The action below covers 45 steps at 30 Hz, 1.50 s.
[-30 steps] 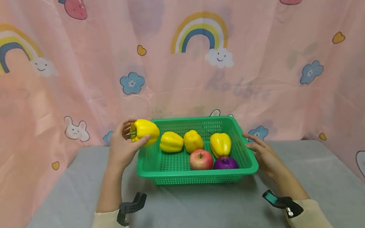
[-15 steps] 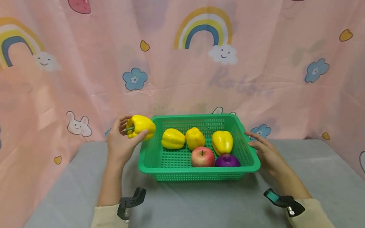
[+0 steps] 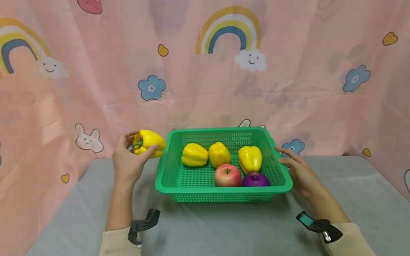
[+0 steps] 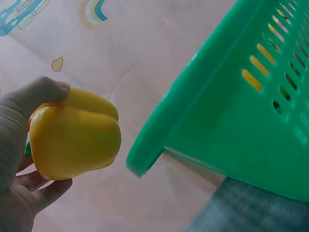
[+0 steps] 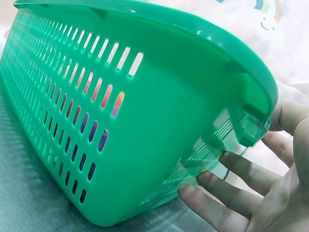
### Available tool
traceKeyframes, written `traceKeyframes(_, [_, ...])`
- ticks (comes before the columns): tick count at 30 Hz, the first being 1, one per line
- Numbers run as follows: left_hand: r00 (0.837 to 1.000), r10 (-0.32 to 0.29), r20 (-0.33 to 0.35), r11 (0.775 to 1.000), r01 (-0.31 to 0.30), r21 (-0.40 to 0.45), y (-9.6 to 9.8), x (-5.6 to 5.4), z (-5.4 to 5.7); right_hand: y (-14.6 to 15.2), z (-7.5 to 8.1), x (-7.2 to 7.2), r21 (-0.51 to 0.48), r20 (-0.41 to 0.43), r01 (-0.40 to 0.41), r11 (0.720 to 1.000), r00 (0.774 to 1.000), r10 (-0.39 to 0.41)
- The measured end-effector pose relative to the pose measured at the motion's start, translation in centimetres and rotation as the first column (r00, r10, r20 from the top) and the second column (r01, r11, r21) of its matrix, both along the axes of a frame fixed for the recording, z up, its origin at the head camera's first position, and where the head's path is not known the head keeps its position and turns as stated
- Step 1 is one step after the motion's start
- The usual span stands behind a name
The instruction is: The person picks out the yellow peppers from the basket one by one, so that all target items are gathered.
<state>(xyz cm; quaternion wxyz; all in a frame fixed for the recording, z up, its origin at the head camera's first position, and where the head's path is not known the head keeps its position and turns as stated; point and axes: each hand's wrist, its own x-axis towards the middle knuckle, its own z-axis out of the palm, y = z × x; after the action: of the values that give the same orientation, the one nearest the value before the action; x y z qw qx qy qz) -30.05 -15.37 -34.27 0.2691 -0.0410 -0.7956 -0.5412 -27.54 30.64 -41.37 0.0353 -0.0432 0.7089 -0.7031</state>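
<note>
My left hand [image 3: 128,162] holds a yellow bell pepper [image 3: 151,143] with a green stem, raised just outside the left rim of a green plastic basket [image 3: 226,191]. In the left wrist view the thumb lies over the top of the pepper [image 4: 77,137] and fingers curl beneath it, apart from the basket wall [image 4: 217,125]. My right hand [image 3: 300,174] is at the basket's right side. The right wrist view shows its fairly straight fingers [image 5: 231,193] against the outer wall, the thumb partly hidden near the rim.
Inside the basket lie three yellow bell peppers [image 3: 194,155], a red apple [image 3: 227,175] and a round purple vegetable [image 3: 255,179], perhaps an onion. A grey cloth [image 3: 219,238] covers the table. A pink patterned curtain [image 3: 195,108] hangs behind it.
My left hand has carried the bell pepper leftward, from over the basket's left rim to just outside it. The right hand stays at the basket's right side. The head view has shifted slightly.
</note>
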Motion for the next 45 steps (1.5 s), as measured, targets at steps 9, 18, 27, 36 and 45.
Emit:
traceKeyframes(9, [0.998, 0.057, 0.019, 0.998, -0.057, 0.018, -0.6, -0.3, -0.6, 0.2, 0.1, 0.3, 0.006, -0.001, -0.013, 1.0, 1.0, 0.013])
traceKeyframes(18, [0.998, 0.064, -0.007, 0.998, -0.064, 0.012, -0.5, -0.9, -1.5, 0.3, 0.1, 0.4, -0.006, -0.001, -0.012, 1.0, 1.0, 0.012])
traceKeyframes(27, [0.992, 0.127, -0.002, 0.992, -0.127, 0.02, -0.8, -1.4, -2.4, 0.2, 0.2, 0.3, -0.006, -0.004, -0.008, 1.0, 1.0, 0.008])
traceKeyframes(36, [0.987, 0.151, 0.05, 0.988, -0.151, -0.005, -1.5, -2.6, -4.3, 0.1, 0.4, 0.2, -0.005, 0.006, -0.006, 1.0, 1.0, 0.006])
traceKeyframes(45, [0.989, 0.145, 0.032, 0.989, -0.145, -0.003, -2.2, -3.3, -5.9, -0.1, 0.4, 0.2, -0.032, 0.009, -0.016, 0.999, 1.0, 0.017])
